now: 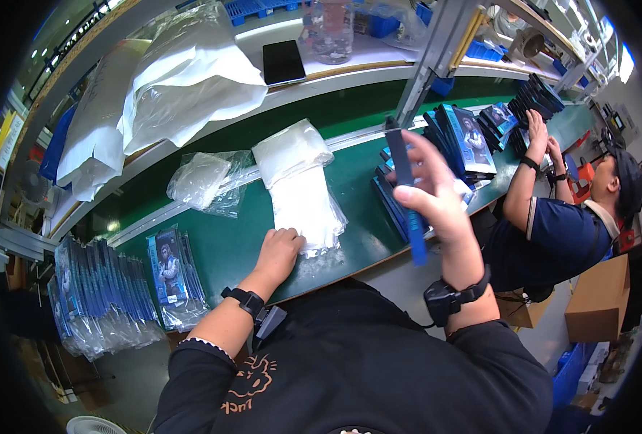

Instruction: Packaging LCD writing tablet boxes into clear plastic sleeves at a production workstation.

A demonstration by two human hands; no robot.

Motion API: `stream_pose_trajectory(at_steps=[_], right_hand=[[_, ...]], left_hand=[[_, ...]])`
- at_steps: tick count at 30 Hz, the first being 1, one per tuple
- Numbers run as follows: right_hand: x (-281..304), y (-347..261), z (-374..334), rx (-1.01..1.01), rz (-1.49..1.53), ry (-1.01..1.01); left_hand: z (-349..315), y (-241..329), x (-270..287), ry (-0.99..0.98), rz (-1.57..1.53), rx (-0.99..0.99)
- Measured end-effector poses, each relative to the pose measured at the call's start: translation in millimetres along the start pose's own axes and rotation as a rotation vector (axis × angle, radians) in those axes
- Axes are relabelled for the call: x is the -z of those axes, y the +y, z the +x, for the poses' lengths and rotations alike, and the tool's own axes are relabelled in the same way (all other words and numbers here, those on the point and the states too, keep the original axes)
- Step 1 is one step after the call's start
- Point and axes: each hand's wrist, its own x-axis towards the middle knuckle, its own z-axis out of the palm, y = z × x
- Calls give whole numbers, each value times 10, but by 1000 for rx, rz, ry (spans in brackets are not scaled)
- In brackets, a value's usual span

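My right hand (440,195) is raised over the table's right part, its thumb and fingers around a thin blue-black box (405,173) held on edge. The hand is slightly blurred. On the green table (238,267), my left hand (281,253) has its fingers curled onto the near left edge of a pile of clear plastic bags (303,213); the fingertips are partly hidden. A folded stack of the same bags (292,152) lies just beyond. Below my raised right hand, several blue boxes (391,206) lie stacked, partly hidden by it.
Bagged blue boxes (104,289) stand in a row at the left, beside another bagged pile (172,267). A crumpled plastic bag (209,181) lies behind. The shelf holds white sacks (183,87) and a black tablet (283,62). A co-worker (563,217) handles boxes at right.
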Motion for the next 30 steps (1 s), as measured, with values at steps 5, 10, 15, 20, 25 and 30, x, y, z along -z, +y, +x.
stream_pose_trajectory(at_steps=[5,10,15,20,25,30], right_hand=[[-347,627,-178,-763,704,-272],[-320,1158,-404,-1026,757,-233],[-291,1235,-416,-788,924,-230],[-388,1204,-331,-755,1030,-551],[-731,1283,-151,-798,1080,-630],[-692,1370,-45,-781,1008,-570]], left_hand=[[-40,97,-85,254,-7,-7],[59,63,9,108,-70,93],[97,117,130,340,-257,221],[255,29,225,370,-503,367],[282,-152,229,368,-650,291],[240,-206,234,287,-960,642]])
